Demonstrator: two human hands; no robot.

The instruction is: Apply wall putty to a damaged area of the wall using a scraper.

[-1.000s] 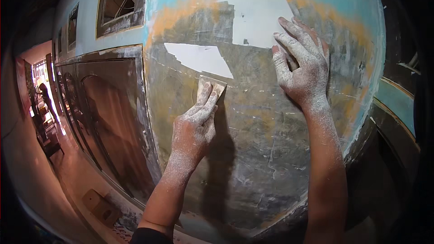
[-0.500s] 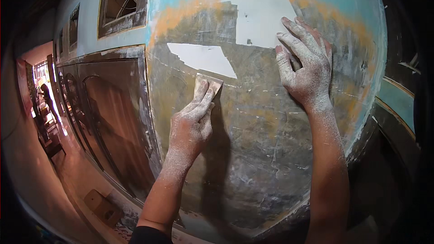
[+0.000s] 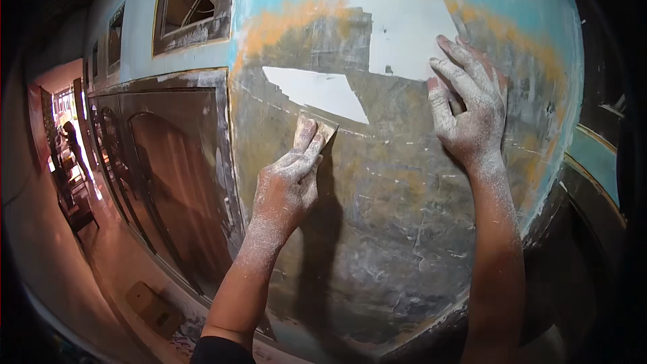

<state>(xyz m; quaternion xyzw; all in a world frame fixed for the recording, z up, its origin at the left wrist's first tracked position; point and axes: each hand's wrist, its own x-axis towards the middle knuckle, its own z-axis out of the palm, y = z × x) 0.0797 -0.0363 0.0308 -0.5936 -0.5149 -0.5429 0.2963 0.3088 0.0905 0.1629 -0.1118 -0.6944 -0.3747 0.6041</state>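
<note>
Holding a small flat pale piece [image 3: 328, 129] at the centre-left of the frame, the left hand [image 3: 286, 185] is keeping its fingers clamped on it against the wall [image 3: 397, 243]. The right hand [image 3: 474, 114] is resting its spread fingers at the upper right, well apart from the left, its fingertips touching the lower right side of a large white patch [image 3: 404, 23]. The piece's upper edge is sitting just below a smaller white patch [image 3: 317, 91]. Bare wall is stretching between the hands and down below them. The wall's left edge is meeting a dark door [image 3: 178, 162] and a window frame [image 3: 192, 39]; its right edge is curving into shadow. At the lower left, a brown object [image 3: 153, 309] is lying on the floor [image 3: 111, 256]; farther back, a chair [image 3: 82, 214] and a dark figure [image 3: 72, 141] are standing in the passage.
</note>
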